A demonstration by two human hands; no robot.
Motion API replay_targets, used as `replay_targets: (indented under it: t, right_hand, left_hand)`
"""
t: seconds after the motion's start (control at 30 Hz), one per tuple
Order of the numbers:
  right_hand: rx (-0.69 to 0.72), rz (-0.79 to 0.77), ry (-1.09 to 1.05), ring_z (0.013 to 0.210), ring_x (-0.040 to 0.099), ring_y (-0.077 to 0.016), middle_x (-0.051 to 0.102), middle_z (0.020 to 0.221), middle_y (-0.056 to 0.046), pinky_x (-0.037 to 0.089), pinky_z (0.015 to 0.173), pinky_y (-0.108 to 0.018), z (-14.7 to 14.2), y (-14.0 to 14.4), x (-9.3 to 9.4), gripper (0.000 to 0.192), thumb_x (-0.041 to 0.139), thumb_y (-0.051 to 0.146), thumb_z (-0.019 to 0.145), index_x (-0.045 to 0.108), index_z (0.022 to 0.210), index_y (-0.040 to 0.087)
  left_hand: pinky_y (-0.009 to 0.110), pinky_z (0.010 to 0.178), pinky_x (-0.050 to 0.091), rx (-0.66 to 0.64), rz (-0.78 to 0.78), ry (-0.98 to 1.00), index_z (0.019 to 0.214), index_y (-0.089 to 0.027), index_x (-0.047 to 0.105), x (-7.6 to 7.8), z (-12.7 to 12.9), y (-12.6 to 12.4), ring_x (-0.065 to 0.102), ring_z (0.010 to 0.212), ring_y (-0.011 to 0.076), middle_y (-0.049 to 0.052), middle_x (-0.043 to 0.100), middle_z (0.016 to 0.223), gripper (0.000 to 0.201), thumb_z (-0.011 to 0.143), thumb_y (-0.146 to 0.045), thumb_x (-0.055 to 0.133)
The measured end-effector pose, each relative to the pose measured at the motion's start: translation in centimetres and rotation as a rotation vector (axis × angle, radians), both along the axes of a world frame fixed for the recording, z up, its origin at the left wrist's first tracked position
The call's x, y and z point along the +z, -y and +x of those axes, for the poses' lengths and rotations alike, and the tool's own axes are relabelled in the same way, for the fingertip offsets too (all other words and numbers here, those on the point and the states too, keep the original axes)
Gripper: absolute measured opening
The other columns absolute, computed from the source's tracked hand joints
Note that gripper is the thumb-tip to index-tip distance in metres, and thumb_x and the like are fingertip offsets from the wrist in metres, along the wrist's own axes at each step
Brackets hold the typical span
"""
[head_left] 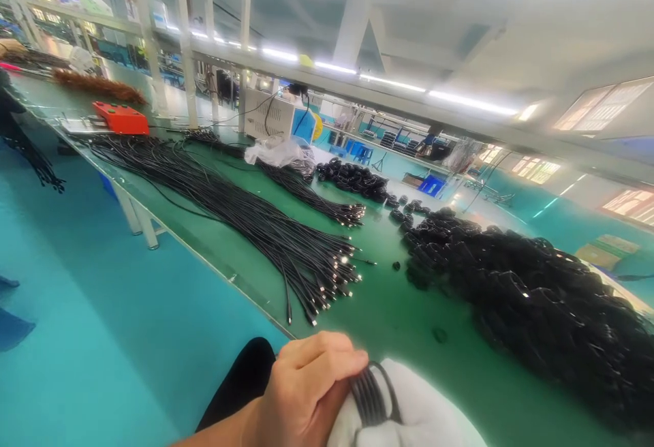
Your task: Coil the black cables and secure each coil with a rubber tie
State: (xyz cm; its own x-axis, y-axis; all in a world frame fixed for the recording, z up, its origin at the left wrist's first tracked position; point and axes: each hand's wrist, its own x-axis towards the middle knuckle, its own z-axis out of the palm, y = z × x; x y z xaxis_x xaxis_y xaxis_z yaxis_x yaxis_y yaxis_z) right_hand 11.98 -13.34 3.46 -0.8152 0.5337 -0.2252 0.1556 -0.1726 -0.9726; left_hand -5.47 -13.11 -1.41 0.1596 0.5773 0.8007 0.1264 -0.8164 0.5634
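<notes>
My left hand (306, 386), bare, is at the bottom of the view with its fingers closed over a small coil of black cable (370, 394). My right hand (419, 416) wears a white glove and lies under and against the same coil. Both hands sit at the near edge of the green table (393, 311). Just beyond them lies a long bundle of straight black cables with metal ends (286, 242). To the right is a large heap of coiled black cables (541, 304).
A second straight bundle (311, 198) and a smaller heap of coils (352, 178) lie farther back. A crumpled plastic bag (276, 152), a white box (268, 114) and an orange device (120, 118) stand along the table. Teal floor (102, 311) lies to the left.
</notes>
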Motion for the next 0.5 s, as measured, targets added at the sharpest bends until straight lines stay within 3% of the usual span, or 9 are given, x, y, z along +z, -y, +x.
replay_targets:
  t: [0.17,0.33,0.5]
  right_hand:
    - [-0.01,0.015,0.002,0.098,0.057,-0.0206,0.055,0.116,-0.008,0.05,0.082,-0.04,-0.3,0.2,0.3,0.031,0.052,0.033,0.089,0.053,0.115,0.016]
    - [-0.032,0.034,0.01,0.097,0.057,-0.0203,0.055,0.116,-0.008,0.05,0.082,-0.041,0.0,0.1,1.1,0.032,0.052,0.032,0.089,0.052,0.116,0.016]
    - [-0.115,0.06,0.012,0.097,0.057,-0.0208,0.055,0.115,-0.008,0.05,0.082,-0.04,-1.0,0.4,0.9,0.031,0.052,0.033,0.089,0.053,0.114,0.016]
  left_hand:
    - [0.021,0.063,0.05,-0.107,-0.009,-0.072,0.104,-0.02,0.057,0.7,-0.5,-0.6,0.062,0.073,0.013,0.006,0.065,0.082,0.028,0.083,-0.006,0.044]
    - [0.021,0.068,0.051,-0.245,-0.068,-0.309,0.117,-0.017,0.053,2.4,-0.9,-1.5,0.059,0.077,0.0133,0.008,0.061,0.087,0.035,0.085,-0.008,0.043]
    - [0.021,0.064,0.049,-0.244,0.059,-0.325,0.099,-0.014,0.059,2.3,-0.5,-2.3,0.057,0.071,0.0139,0.008,0.06,0.082,0.023,0.082,-0.014,0.045]
